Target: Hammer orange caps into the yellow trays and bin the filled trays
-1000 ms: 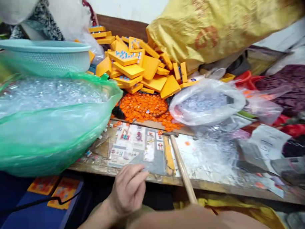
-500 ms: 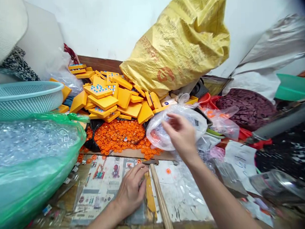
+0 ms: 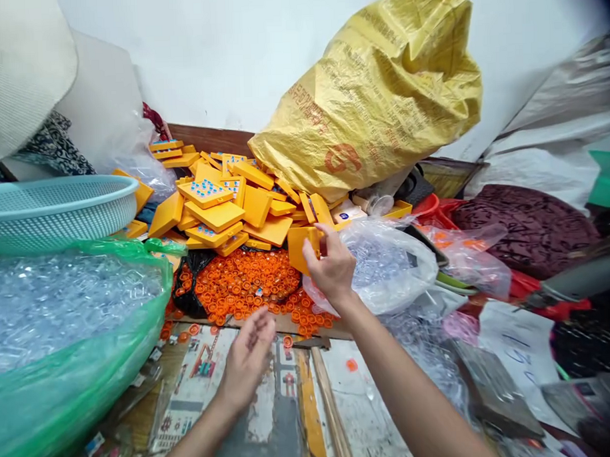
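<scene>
gripping a yellow case (image 3: 299, 247) in the right hand (image 3: 335, 267), over the orange pieces (image 3: 242, 287), just left of the plastic bag (image 3: 411, 281); holding the left hand (image 3: 249, 356) apart, loosely curled, above the near printed sheet (image 3: 200, 365).

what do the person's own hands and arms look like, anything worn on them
Both the left hand and the right hand are bare, with no gloves showing. The left forearm and right forearm are uncovered as far as the picture reaches, with no sleeve, watch or bracelet visible. Small details such as nails are too blurred to tell.
</scene>
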Demonstrator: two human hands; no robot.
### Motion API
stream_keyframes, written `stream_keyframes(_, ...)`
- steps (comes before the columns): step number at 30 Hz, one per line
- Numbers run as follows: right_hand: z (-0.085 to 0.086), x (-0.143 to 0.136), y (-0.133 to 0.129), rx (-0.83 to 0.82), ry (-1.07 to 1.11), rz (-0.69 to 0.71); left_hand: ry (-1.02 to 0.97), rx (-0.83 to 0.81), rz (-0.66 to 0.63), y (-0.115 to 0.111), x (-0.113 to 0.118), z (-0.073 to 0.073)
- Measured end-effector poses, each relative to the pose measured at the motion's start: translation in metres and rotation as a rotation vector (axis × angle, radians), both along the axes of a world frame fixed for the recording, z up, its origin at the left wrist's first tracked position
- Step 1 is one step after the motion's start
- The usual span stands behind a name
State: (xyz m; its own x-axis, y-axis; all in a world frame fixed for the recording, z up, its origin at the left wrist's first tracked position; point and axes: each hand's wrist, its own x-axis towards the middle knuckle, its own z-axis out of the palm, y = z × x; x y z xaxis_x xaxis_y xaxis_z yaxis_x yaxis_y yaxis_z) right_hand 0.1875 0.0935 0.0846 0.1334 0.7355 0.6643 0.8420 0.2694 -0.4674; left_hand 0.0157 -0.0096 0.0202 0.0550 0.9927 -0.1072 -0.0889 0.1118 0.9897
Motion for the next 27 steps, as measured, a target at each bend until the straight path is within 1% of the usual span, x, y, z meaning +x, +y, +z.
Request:
stream_keyframes(2, 0.001, 0.002, -0.039, 0.088, -0.099, 0.203, -0.303, -0.182, 0.03, 0.008, -0.008, 0.011)
stream_keyframes(3, 0.0, 0.003, -0.06, 0.128, -0.139, 0.314, -0.44, -0.265, 0.011, 0.011, -0.015, 0.015)
stream_keyframes(5, -0.005, 0.003, -0.101, 0.222, -0.176, 0.543, -0.629, -0.414, -0.105, 0.014, -0.031, 0.019)
stream_keyframes(6, -0.009, 0.002, -0.12, 0.259, -0.154, 0.677, -0.666, -0.475, -0.173, 0.013, -0.039, 0.018)
stream_keyframes(7, -0.015, 0.001, -0.137, 0.245, -0.113, 0.763, -0.664, -0.529, -0.233, 0.009, -0.046, 0.015)
stream_keyframes(8, -0.021, -0.001, -0.151, 0.214, -0.048, 0.806, -0.635, -0.581, -0.281, 0.003, -0.052, 0.012)
stream_keyframes(9, -0.027, -0.004, -0.163, 0.178, 0.027, 0.82, -0.594, -0.631, -0.317, -0.004, -0.056, 0.008)
stream_keyframes(11, -0.04, -0.007, -0.179, 0.123, 0.141, 0.805, -0.53, -0.715, -0.349, -0.022, -0.061, 0.002)
stream_keyframes(12, -0.045, -0.008, -0.184, 0.112, 0.163, 0.81, -0.522, -0.753, -0.346, -0.032, -0.063, 0.0)
stream_keyframes(13, -0.05, -0.006, -0.186, 0.108, 0.144, 0.816, -0.528, -0.782, -0.322, -0.042, -0.064, -0.001)
stream_keyframes(14, -0.054, -0.003, -0.187, 0.11, 0.078, 0.806, -0.535, -0.803, -0.272, -0.05, -0.066, -0.002)
stream_keyframes(15, -0.058, 0.004, -0.185, 0.104, -0.032, 0.743, -0.528, -0.814, -0.194, -0.058, -0.068, -0.003)
stream_keyframes(16, -0.061, 0.013, -0.182, 0.087, -0.156, 0.625, -0.498, -0.803, -0.085, -0.066, -0.069, -0.005)
stream_keyframes(17, -0.063, 0.024, -0.178, 0.059, -0.276, 0.473, -0.448, -0.762, 0.041, -0.072, -0.071, -0.008)
stream_keyframes(18, -0.065, 0.037, -0.173, 0.007, -0.383, 0.288, -0.38, -0.69, 0.17, -0.079, -0.072, -0.012)
stream_keyframes(19, -0.067, 0.049, -0.167, -0.06, -0.428, 0.151, -0.3, -0.6, 0.277, -0.085, -0.073, -0.019)
stream_keyframes(20, -0.069, 0.061, -0.161, -0.123, -0.451, 0.064, -0.216, -0.5, 0.35, -0.091, -0.072, -0.026)
stream_keyframes(21, -0.071, 0.07, -0.154, -0.191, -0.469, 0.009, -0.134, -0.409, 0.379, -0.098, -0.071, -0.034)
stream_keyframes(22, -0.073, 0.077, -0.148, -0.251, -0.483, -0.009, -0.056, -0.338, 0.373, -0.104, -0.07, -0.042)
stream_keyframes(24, -0.076, 0.083, -0.138, -0.354, -0.516, -0.019, 0.101, -0.243, 0.291, -0.114, -0.067, -0.054)
stream_keyframes(25, -0.076, 0.083, -0.135, -0.392, -0.523, -0.013, 0.188, -0.196, 0.249, -0.118, -0.067, -0.058)
stream_keyframes(27, -0.076, 0.079, -0.13, -0.434, -0.512, 0.001, 0.398, -0.064, 0.221, -0.118, -0.068, -0.057)
